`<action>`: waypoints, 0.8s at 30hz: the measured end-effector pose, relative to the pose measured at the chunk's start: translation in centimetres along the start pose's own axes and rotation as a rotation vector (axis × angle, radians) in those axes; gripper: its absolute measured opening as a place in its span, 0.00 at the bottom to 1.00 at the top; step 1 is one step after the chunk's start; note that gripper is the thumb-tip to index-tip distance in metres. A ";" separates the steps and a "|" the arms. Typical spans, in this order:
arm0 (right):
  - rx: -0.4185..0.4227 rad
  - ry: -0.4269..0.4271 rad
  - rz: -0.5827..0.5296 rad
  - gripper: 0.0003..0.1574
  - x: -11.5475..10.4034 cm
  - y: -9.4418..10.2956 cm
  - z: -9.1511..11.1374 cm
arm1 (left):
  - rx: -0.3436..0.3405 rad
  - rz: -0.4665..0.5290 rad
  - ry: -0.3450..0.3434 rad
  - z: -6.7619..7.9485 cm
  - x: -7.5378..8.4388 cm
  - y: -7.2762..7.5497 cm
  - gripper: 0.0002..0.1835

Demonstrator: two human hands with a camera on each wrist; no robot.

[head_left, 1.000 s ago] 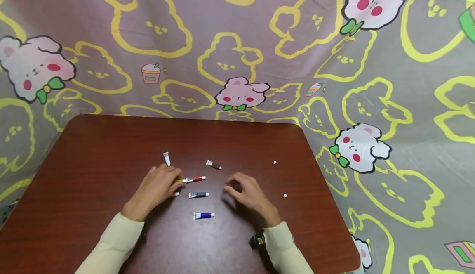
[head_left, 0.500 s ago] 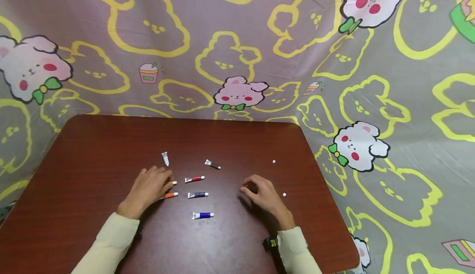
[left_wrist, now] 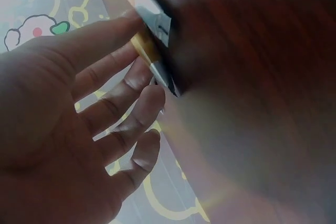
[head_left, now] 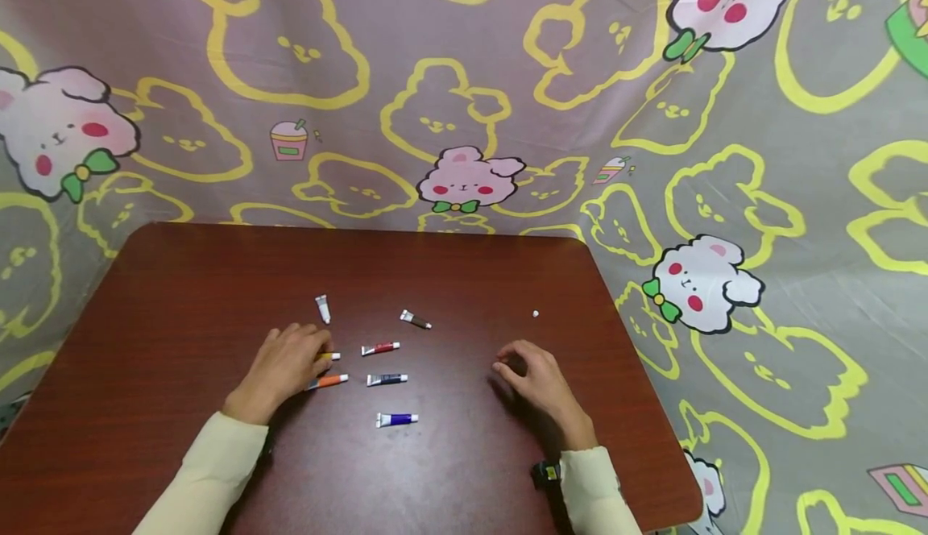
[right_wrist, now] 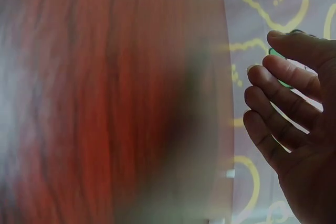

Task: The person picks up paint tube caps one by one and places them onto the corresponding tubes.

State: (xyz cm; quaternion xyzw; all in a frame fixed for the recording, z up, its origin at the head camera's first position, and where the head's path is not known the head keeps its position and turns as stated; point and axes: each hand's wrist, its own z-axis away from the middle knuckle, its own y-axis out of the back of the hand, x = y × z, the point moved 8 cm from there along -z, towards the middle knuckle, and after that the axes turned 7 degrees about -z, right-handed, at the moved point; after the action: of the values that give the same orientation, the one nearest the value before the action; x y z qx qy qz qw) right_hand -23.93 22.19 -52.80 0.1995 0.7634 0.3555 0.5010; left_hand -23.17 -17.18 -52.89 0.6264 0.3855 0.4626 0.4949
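Observation:
My left hand (head_left: 286, 362) pinches a yellow paint tube (left_wrist: 148, 48) between thumb and fingers, low over the table. An orange paint tube (head_left: 329, 381) lies just on its near side. A white tube (head_left: 323, 309) rests beyond the fingers. To the right of that hand are a red tube (head_left: 380, 348), a black tube (head_left: 387, 379) and a purple tube (head_left: 397, 420), with a brown tube (head_left: 416, 320) farther back. My right hand (head_left: 540, 382) hovers right of the tubes, fingers loosely curved and holding nothing, as the right wrist view (right_wrist: 289, 98) confirms.
A small white cap-like piece (head_left: 536, 313) sits on the brown table (head_left: 464, 277) beyond my right hand. Patterned cloth (head_left: 464, 100) hangs behind the table and along its right side.
My left hand has drawn the yellow tube leftward, away from the red one, uncovering more of the orange tube. My right hand has moved right and now covers the nearer white piece.

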 end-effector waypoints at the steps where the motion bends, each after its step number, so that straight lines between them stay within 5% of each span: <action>1: 0.004 -0.003 0.004 0.11 0.2 0.1 0.1 | -0.006 0.005 0.001 0.0 -0.1 0.0 0.08; 15: 0.034 -0.049 0.031 0.13 2.1 1.7 1.3 | 0.054 -0.036 -0.043 -1.1 -0.9 1.3 0.08; 24: 0.048 -0.101 0.062 0.18 3.7 3.0 2.1 | 0.074 -0.084 -0.040 -2.6 -2.0 1.8 0.20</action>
State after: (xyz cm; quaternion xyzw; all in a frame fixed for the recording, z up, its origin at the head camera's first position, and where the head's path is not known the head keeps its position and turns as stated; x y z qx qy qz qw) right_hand -23.73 27.35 -53.37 0.2528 0.7387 0.3421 0.5228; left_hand -26.12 -18.72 -51.35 0.6367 0.4183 0.4142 0.4981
